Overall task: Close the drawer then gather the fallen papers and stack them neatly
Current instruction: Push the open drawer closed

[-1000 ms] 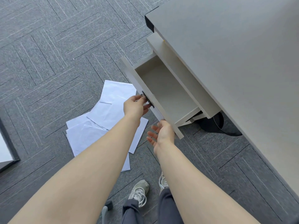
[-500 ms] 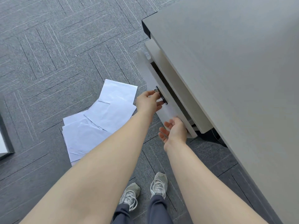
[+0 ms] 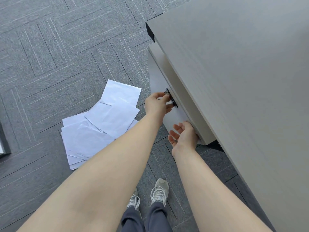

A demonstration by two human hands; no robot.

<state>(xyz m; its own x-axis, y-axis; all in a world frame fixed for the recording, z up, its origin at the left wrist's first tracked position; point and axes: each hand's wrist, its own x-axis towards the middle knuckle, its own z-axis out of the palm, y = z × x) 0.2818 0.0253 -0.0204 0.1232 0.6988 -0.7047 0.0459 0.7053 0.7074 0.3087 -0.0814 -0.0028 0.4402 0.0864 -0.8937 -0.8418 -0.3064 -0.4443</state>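
The white drawer sits pushed in under the grey desk, its front flush with the cabinet. My left hand pinches the small dark metal handle on the drawer front. My right hand rests with fingers spread against the lower near corner of the drawer front, holding nothing. Several white papers lie scattered and overlapping on the grey carpet, left of my left forearm, which covers part of them.
Grey patterned carpet spreads to the left and ahead. A dark-framed object sits at the left edge. My two sneakers stand below the drawer. The desk top overhangs the whole right side.
The drawer slid from wide open to pushed in under the desk. Both hands followed it rightward, the left staying on the handle, the right on the front's lower corner.
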